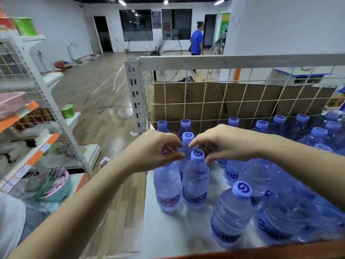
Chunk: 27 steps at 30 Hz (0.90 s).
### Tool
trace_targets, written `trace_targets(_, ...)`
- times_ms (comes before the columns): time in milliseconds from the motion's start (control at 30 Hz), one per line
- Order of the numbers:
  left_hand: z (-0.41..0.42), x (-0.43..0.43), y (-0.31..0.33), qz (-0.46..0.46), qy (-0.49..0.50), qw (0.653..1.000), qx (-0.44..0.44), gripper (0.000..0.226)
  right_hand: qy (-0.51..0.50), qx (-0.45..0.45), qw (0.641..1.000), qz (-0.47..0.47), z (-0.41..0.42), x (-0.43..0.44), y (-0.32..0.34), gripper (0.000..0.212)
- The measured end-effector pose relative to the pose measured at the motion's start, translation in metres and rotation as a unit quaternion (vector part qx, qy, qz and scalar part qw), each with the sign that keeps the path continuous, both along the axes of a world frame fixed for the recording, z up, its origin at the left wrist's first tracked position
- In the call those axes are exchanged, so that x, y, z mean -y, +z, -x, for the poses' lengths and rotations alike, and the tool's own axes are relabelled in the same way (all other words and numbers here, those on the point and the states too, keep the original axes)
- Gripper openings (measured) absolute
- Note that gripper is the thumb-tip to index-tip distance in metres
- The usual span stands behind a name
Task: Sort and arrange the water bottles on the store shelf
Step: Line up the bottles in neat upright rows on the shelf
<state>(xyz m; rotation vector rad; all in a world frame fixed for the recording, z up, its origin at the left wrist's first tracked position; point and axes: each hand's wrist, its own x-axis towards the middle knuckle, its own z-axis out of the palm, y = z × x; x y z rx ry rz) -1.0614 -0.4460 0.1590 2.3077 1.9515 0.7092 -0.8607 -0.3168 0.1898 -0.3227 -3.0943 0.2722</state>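
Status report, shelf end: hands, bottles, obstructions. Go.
Left hand over a small bottle's top, grip unclear. Right hand open beside second small bottle. Big bottles crowd the right; shelf front bare.

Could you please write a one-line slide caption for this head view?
Two bare hands, left hand and right hand, hover over small clear plastic water bottles with purple caps on a white store shelf.

The left hand (156,150) covers the cap and neck of the front-left small bottle (167,187), so the grip there cannot be judged. The right hand (222,143) hides the top of a large bottle (231,171) behind it; whether its fingers touch anything is unclear. Labels are motion-blurred and unreadable. The large bottles at the right (298,212) are smeared and cut by the frame edge.
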Motion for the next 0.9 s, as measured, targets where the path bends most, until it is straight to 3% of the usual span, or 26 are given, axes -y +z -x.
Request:
trace_targets(67,-0.012,-0.012,0.008,-0.042,0.004,0.998,0.035,0.018,-0.039,-0.038,0.998,-0.013,-0.017,-0.015,0.015,0.038)
trace_targets(167,-0.037,-0.033,0.021,-0.047,-0.01,0.998,0.051,0.026,-0.108,-0.058,0.989,-0.083,-0.052,-0.051,0.031,0.026)
trace_targets(333,-0.08,-0.096,0.033,-0.019,-0.038,0.998,-0.056,0.036,-0.199,0.046,0.969,-0.142,-0.098,-0.122,0.029,0.032)
trace_targets(467,-0.107,-0.166,0.029,0.067,0.009,0.987,-0.147,0.047,-0.175,0.07,0.975,-0.12,-0.105,-0.151,0.012,0.047)
trace_targets(567,-0.113,-0.207,0.02,0.139,0.056,0.966,-0.21,0.044,-0.136,0.075,0.976,-0.152,-0.098,-0.163,0.001,0.044)
trace_targets(733,-0.114,-0.23,0.007,0.16,0.085,0.956,-0.23,0.021,-0.142,0.083,0.975,-0.147,-0.091,-0.18,-0.009,0.041)
trace_targets(900,-0.099,-0.212,0.027,0.17,0.102,0.954,-0.225,0.04,-0.106,0.04,0.987,-0.118,-0.08,-0.187,-0.003,0.041)
